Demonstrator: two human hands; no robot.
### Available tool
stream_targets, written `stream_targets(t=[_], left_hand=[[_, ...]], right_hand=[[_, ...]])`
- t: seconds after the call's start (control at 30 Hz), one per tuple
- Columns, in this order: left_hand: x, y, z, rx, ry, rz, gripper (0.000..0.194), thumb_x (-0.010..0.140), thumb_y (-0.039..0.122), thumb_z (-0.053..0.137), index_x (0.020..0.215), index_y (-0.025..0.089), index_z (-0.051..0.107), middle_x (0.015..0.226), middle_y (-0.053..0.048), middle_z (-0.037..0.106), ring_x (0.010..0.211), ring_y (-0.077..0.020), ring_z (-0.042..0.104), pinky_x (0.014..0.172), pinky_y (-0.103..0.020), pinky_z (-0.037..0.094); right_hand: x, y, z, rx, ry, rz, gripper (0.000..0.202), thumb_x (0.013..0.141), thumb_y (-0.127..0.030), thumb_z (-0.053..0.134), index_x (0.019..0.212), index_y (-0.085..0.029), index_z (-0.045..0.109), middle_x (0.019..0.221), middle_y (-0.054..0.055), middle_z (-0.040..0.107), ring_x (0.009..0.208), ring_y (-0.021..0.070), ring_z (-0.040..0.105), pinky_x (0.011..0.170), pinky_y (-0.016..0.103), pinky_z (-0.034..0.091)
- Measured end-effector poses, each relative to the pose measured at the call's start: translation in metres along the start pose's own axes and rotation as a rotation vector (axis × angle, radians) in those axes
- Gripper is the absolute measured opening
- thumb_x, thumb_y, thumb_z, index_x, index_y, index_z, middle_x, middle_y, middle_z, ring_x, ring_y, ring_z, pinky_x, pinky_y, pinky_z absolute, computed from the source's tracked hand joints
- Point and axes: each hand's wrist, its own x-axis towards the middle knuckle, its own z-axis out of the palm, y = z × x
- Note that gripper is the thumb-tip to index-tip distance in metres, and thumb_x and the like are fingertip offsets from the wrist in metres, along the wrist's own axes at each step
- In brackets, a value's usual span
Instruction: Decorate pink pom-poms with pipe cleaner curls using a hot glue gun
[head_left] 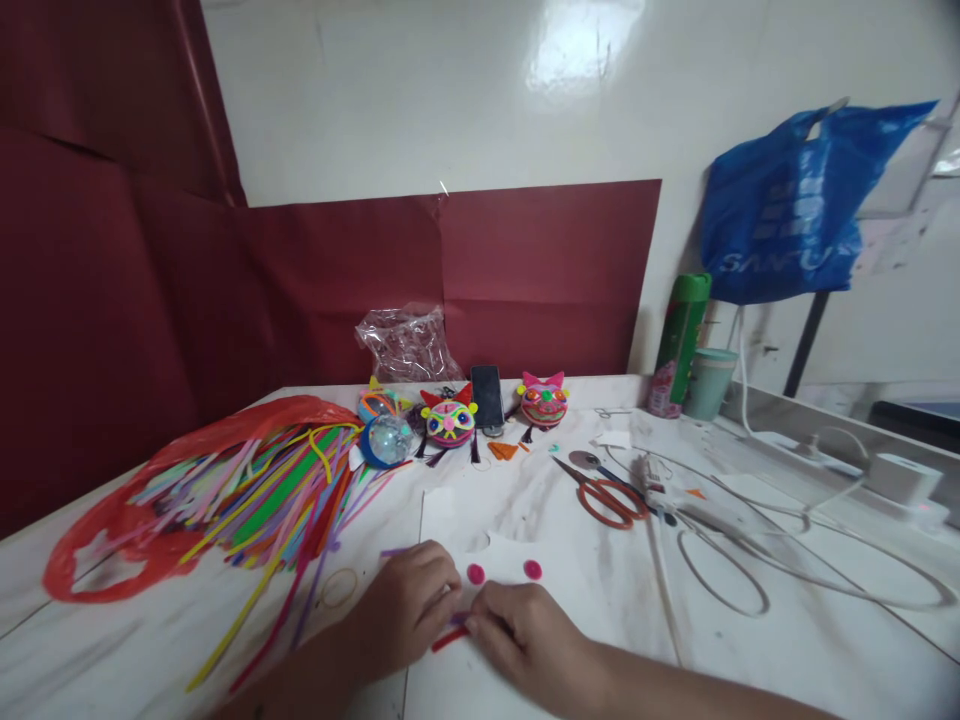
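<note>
My left hand (405,605) is closed at the bottom centre, its fingertips bent toward my right hand (529,640). Between them is a small piece of purple strip (459,619), which the fingertips of both hands pinch. Just below it a short red strip (449,640) lies on white paper (570,560). Two round pink pieces, one (475,574) above the gap between the hands and another (532,569) above my right hand, rest on the paper. Part of another purple strip (395,552) shows beside my left hand. The palms are hidden.
A red plastic bag (112,535) with many coloured strips (277,500) spreads at left. Decorated animal-face balls (450,420) and a phone (487,398) stand behind. Orange-handled scissors (609,502), cables (720,565), a green can (679,345) and a cup (710,385) are at right.
</note>
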Motion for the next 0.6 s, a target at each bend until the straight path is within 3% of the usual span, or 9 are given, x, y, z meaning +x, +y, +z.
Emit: stream_targets(t=[0.2, 0.3, 0.37, 0.43, 0.5, 0.6], left_hand=[[0.0, 0.002, 0.0, 0.01, -0.003, -0.021, 0.015, 0.088, 0.015, 0.045, 0.078, 0.016, 0.056, 0.078, -0.005, 0.061, 0.075, -0.0152, 0.057, 0.067, -0.025, 0.042], [-0.002, 0.003, 0.001, 0.044, -0.019, -0.047, 0.014, 0.085, 0.013, 0.048, 0.074, 0.016, 0.056, 0.078, -0.004, 0.061, 0.076, -0.0159, 0.057, 0.069, -0.026, 0.043], [-0.002, 0.004, 0.001, 0.047, -0.015, -0.061, 0.014, 0.084, 0.013, 0.05, 0.074, 0.016, 0.057, 0.079, -0.004, 0.062, 0.077, -0.0159, 0.058, 0.071, -0.026, 0.043], [-0.002, 0.005, 0.0, 0.026, -0.003, -0.066, 0.012, 0.084, 0.013, 0.051, 0.075, 0.016, 0.059, 0.079, -0.003, 0.063, 0.077, -0.0153, 0.058, 0.072, -0.025, 0.044], [-0.002, 0.006, -0.001, 0.013, -0.001, -0.062, 0.011, 0.084, 0.013, 0.053, 0.077, 0.017, 0.061, 0.08, -0.003, 0.064, 0.077, -0.0149, 0.059, 0.074, -0.025, 0.044], [-0.002, 0.006, 0.001, 0.028, -0.015, -0.045, 0.009, 0.084, 0.015, 0.055, 0.079, 0.017, 0.063, 0.082, -0.003, 0.066, 0.08, -0.0158, 0.06, 0.076, -0.026, 0.045]], right_hand=[[0.0, -0.006, -0.008, 0.166, 0.047, 0.041, 0.025, 0.089, -0.035, 0.047, 0.069, -0.02, 0.048, 0.06, -0.003, 0.045, 0.056, 0.011, 0.043, 0.054, 0.023, 0.036], [0.005, -0.011, -0.03, 0.307, 0.092, 0.114, 0.025, 0.09, -0.043, 0.046, 0.09, -0.019, 0.054, 0.068, -0.002, 0.05, 0.058, 0.0119, 0.047, 0.055, 0.024, 0.042], [0.012, -0.01, -0.05, 0.322, 0.048, 0.135, 0.03, 0.089, -0.046, 0.048, 0.102, -0.019, 0.053, 0.077, 0.001, 0.055, 0.06, 0.0126, 0.052, 0.056, 0.025, 0.045], [0.021, -0.003, -0.071, 0.202, -0.012, 0.128, 0.03, 0.088, -0.044, 0.051, 0.103, -0.019, 0.055, 0.082, 0.004, 0.06, 0.063, 0.0139, 0.056, 0.06, 0.027, 0.047], [0.036, 0.007, -0.088, 0.051, 0.004, 0.118, 0.029, 0.086, -0.041, 0.053, 0.103, -0.018, 0.058, 0.093, 0.008, 0.064, 0.072, 0.0165, 0.06, 0.062, 0.028, 0.049], [0.068, 0.017, -0.094, -0.197, 0.022, 0.138, 0.028, 0.084, -0.036, 0.056, 0.104, -0.017, 0.06, 0.102, 0.011, 0.067, 0.081, 0.0196, 0.064, 0.066, 0.03, 0.051]])
